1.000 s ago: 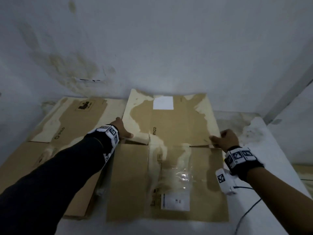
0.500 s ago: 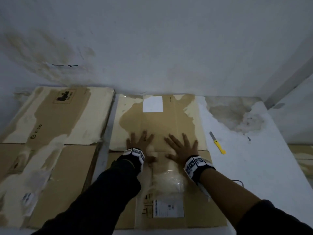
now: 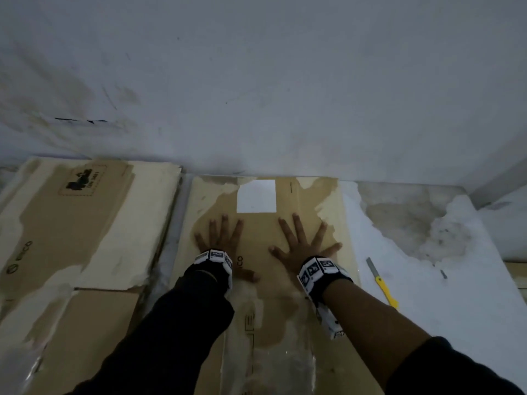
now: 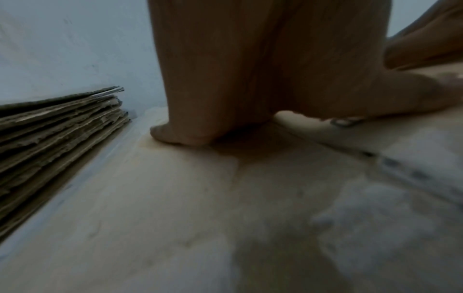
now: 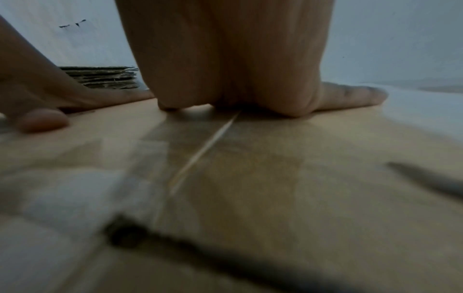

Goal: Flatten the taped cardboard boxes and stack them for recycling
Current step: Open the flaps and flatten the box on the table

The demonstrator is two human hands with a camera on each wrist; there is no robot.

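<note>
A flattened brown cardboard box with torn pale patches and a white label lies flat in the middle of the white table, its far edge at the wall. My left hand and my right hand both press palm-down on its far panel, fingers spread and straight, side by side. In the left wrist view the left palm bears on the cardboard. The right wrist view has the right palm pressed on it too. Clear tape runs down the near panel.
A stack of flattened boxes lies to the left, its layered edges close beside my left hand. A yellow-handled knife rests on the table to the right of the box. The stained wall stands right behind.
A second ago both hands held the far flap by its edges. The flap now lies flat, and both hands have moved to its middle and slid farther toward the wall, pressing down.
</note>
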